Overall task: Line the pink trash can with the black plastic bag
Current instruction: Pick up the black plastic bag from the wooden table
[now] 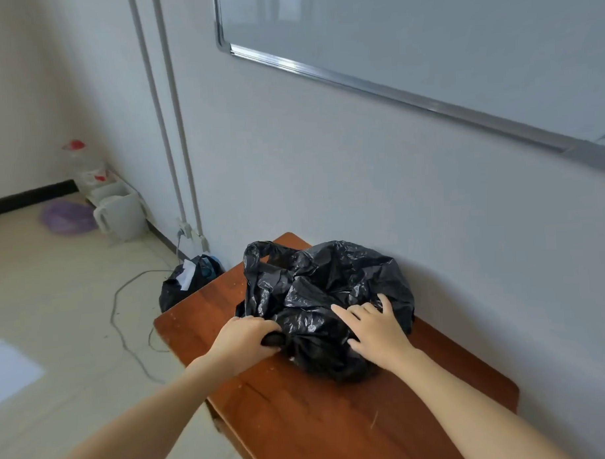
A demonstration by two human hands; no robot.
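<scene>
A crumpled black plastic bag (327, 290) bulges on the brown wooden table (301, 418) against the wall. One of its handle loops sticks up at its far left. My left hand (245, 341) is closed on a bunched fold at the bag's near left edge. My right hand (374, 326) lies flat on the bag's near right side with the fingers spread. The pink trash can is hidden; whether it sits under the bag, I cannot tell.
A second black bag (186, 279) with paper in it sits on the floor left of the table. A grey cable (121, 325) trails across the floor. A white jug (120, 216) and a purple basin (67, 217) stand in the far corner. A whiteboard (425, 46) hangs above.
</scene>
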